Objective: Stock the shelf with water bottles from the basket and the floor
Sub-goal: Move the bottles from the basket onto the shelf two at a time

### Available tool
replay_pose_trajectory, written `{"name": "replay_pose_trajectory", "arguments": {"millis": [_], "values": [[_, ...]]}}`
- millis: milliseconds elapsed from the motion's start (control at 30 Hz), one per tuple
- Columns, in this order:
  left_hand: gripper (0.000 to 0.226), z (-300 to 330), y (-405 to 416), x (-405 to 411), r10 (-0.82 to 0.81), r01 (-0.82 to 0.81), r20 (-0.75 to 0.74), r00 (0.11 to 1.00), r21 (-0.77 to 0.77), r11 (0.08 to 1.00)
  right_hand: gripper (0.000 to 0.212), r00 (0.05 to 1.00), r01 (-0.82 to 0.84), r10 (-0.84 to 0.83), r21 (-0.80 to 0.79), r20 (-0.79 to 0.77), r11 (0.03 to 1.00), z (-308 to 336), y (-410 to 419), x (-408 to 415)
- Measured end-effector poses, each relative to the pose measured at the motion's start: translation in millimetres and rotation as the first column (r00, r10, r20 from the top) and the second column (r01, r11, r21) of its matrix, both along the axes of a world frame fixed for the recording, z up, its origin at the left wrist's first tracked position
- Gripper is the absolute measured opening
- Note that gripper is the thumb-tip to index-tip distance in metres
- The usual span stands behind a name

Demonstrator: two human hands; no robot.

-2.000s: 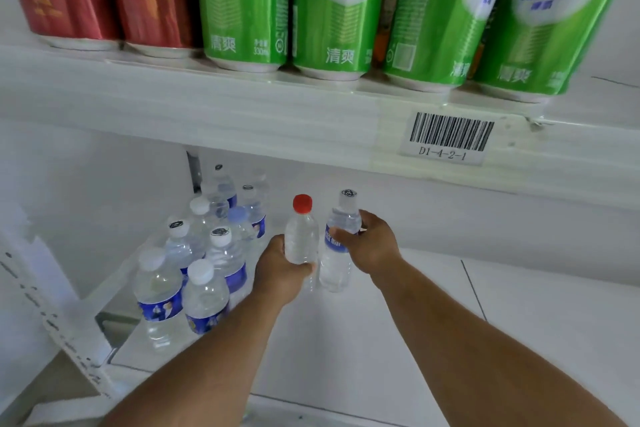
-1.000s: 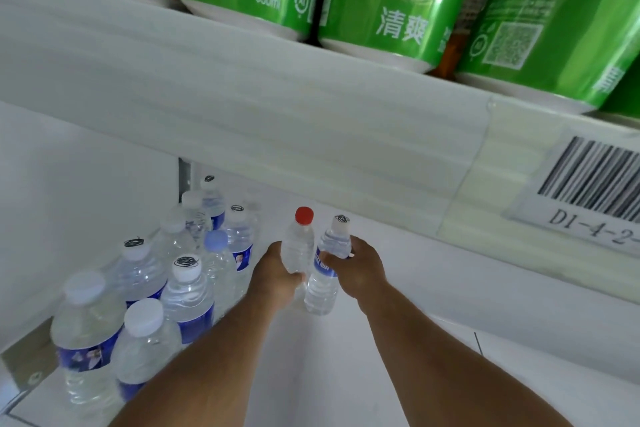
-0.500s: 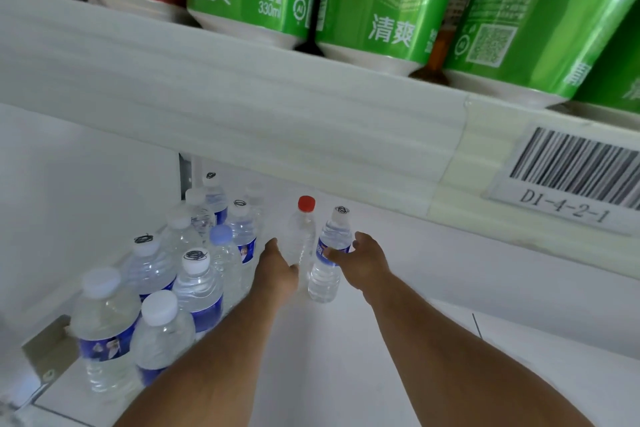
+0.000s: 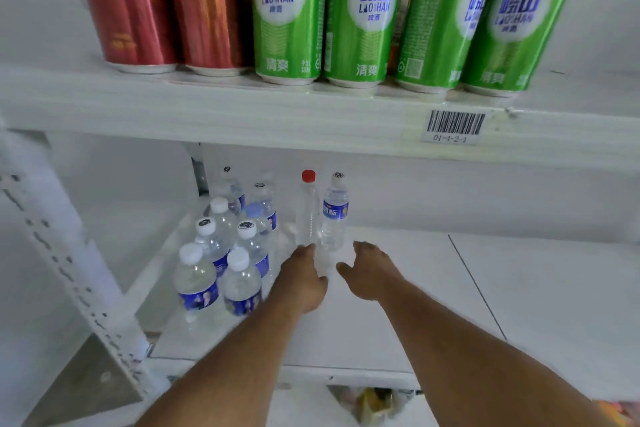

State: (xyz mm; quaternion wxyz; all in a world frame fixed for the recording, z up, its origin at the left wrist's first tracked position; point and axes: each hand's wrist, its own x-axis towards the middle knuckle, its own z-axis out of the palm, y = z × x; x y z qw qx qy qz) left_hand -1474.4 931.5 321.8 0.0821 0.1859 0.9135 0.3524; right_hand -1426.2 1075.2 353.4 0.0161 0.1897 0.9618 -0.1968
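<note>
A clear bottle with a red cap (image 4: pixel 308 208) and a blue-labelled water bottle with a white cap (image 4: pixel 334 213) stand upright side by side on the white lower shelf (image 4: pixel 398 305). My left hand (image 4: pixel 302 279) lies just in front of the red-capped bottle, its fingertips close to the bottle's base. My right hand (image 4: pixel 369 272) hovers in front of the blue-labelled bottle, apart from it. Both hands have loose fingers and hold nothing. Several blue-labelled water bottles (image 4: pixel 225 253) stand clustered at the shelf's left.
The upper shelf board (image 4: pixel 242 114) hangs low overhead and carries red cans (image 4: pixel 162 3), green cans (image 4: pixel 381 17) and a barcode tag (image 4: pixel 453 126). A perforated white upright (image 4: pixel 69 260) slants at the left. The shelf's right half is bare white.
Both hands let go of the two bottles and drew back toward me. The bottles now stand free on the shelf. The view has pulled back and shows the whole cans.
</note>
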Motion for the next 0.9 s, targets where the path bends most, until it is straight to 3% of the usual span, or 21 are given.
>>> {"name": "replay_pose_trajectory", "arguments": {"millis": [167,367,633,900], "values": [[0.076,22.2,-31.7,32.3,-0.135,0.124,-0.036,0.99,-0.217,0.968,0.073,0.995,-0.09,0.079,0.194,0.063,0.977,10.6,-30.3,44.1],[0.074,40.9,-58.7,64.4,-0.128,0.108,-0.063,0.99,-0.257,0.96,0.079,0.99,-0.132,0.114,0.25,0.086,0.959,27.8,-55.8,78.0],[0.071,44.6,-81.2,121.2,-0.097,0.088,-0.024,0.995,-0.265,0.96,0.073,0.985,-0.168,0.158,0.18,0.069,0.969,24.4,-68.3,139.0],[0.067,-1.0,-98.5,202.1,-0.076,0.106,0.096,0.992,-0.36,0.927,0.073,0.959,-0.277,0.271,0.082,0.083,0.957,-35.6,-84.6,223.0]]}}
